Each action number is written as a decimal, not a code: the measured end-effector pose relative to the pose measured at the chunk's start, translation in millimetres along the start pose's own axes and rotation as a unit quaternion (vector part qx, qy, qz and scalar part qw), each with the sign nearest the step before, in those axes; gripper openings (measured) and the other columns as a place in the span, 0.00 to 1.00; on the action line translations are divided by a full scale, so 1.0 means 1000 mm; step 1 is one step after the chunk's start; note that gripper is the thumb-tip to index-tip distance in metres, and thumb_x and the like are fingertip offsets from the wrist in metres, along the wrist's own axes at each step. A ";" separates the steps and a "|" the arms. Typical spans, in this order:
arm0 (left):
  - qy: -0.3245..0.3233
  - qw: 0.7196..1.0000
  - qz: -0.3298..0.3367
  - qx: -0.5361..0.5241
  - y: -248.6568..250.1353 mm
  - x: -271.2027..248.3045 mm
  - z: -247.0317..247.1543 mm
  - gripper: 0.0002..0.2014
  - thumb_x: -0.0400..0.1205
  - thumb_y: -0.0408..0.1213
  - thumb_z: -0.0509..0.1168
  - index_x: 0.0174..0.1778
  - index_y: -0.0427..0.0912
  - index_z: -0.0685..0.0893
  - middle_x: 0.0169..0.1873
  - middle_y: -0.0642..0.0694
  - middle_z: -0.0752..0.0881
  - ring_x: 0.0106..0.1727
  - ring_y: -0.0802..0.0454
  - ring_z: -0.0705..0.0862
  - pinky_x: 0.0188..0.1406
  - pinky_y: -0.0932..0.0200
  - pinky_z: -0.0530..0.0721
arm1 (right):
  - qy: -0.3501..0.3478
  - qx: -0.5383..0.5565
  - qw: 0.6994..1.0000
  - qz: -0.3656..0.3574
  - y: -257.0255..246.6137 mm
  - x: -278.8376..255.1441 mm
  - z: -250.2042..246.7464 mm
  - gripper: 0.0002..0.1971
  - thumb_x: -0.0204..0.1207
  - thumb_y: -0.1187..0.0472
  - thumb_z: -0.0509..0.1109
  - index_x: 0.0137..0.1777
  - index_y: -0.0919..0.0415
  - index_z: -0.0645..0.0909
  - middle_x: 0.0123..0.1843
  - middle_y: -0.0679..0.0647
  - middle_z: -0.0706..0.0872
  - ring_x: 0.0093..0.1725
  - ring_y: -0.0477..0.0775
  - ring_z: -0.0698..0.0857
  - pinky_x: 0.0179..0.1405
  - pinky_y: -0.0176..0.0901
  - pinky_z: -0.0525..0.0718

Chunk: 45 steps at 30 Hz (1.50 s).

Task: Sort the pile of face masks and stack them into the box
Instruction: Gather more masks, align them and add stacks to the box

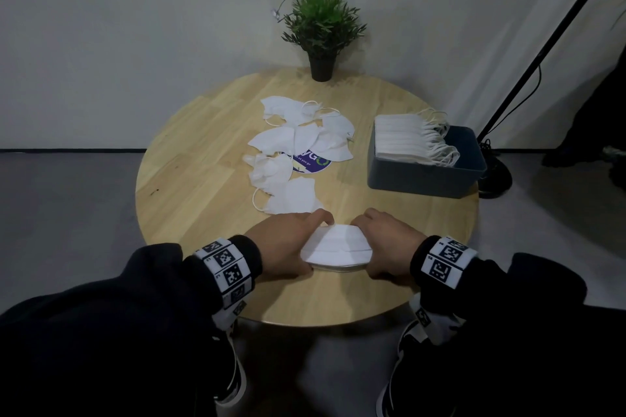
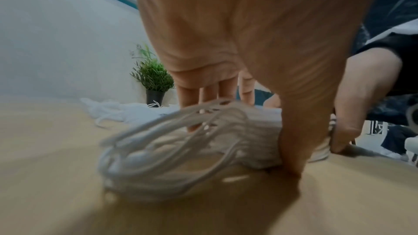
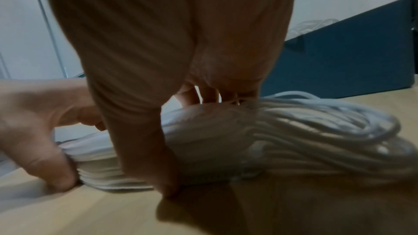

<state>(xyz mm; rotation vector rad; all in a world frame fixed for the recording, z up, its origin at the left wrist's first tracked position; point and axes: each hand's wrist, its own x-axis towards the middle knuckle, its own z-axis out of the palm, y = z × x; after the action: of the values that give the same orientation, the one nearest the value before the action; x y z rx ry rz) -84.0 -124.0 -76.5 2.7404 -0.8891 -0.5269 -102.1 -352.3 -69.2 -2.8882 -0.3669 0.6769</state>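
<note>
Head view: loose masks before plant.

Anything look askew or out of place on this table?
Only the loose masks, strewn unevenly mid-table and partly covering a round sticker. The stack between both hands and the row in the box look tidy.

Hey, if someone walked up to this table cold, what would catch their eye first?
Probably the two hands at the near edge: the left hand and right hand squeeze a stack of white masks between them. Beyond lies a loose scatter of masks mid-table, and at right a dark box already holds a neat row.
</note>
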 end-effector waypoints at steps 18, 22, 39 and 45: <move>-0.054 0.991 -0.009 -0.118 -0.006 0.008 0.001 0.65 0.62 0.58 0.86 0.89 0.57 0.51 0.74 0.54 0.73 0.69 0.52 0.77 0.69 0.52 0.79 | 0.108 -0.056 0.992 -0.039 -0.008 -0.006 -0.002 0.34 0.66 0.57 0.80 0.68 0.48 0.65 0.56 0.51 0.82 0.54 0.59 0.82 0.52 0.53 0.80; 0.019 0.978 -0.031 -0.206 -0.012 0.010 -0.013 0.45 0.72 0.56 0.82 0.84 0.59 0.66 0.66 0.52 0.83 0.64 0.50 0.83 0.67 0.52 0.81 | 0.204 -0.093 0.972 -0.077 -0.006 -0.003 -0.002 0.43 0.64 0.47 0.83 0.77 0.45 0.64 0.66 0.49 0.80 0.63 0.57 0.77 0.62 0.56 0.77; 0.170 0.978 0.012 0.119 -0.003 0.019 0.014 0.35 0.68 0.73 0.70 0.61 0.52 0.75 0.52 0.54 0.81 0.51 0.48 0.79 0.54 0.45 0.76 | 0.149 -0.020 0.986 -0.066 -0.010 0.006 0.012 0.21 0.78 0.45 0.71 0.64 0.52 0.71 0.55 0.51 0.85 0.51 0.60 0.85 0.45 0.53 0.82; 0.126 0.986 0.006 0.108 0.008 0.018 0.001 0.25 0.77 0.64 0.70 0.59 0.50 0.76 0.50 0.51 0.85 0.50 0.46 0.84 0.46 0.47 0.80 | 0.178 -0.032 0.980 -0.087 -0.013 0.008 0.012 0.19 0.82 0.42 0.70 0.63 0.55 0.73 0.56 0.53 0.85 0.54 0.61 0.84 0.42 0.52 0.74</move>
<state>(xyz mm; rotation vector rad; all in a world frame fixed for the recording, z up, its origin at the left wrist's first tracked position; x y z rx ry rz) -75.0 -141.0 -80.1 2.9038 -0.9463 -0.0795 -103.3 -336.6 -80.1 -2.9106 -0.5885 0.1165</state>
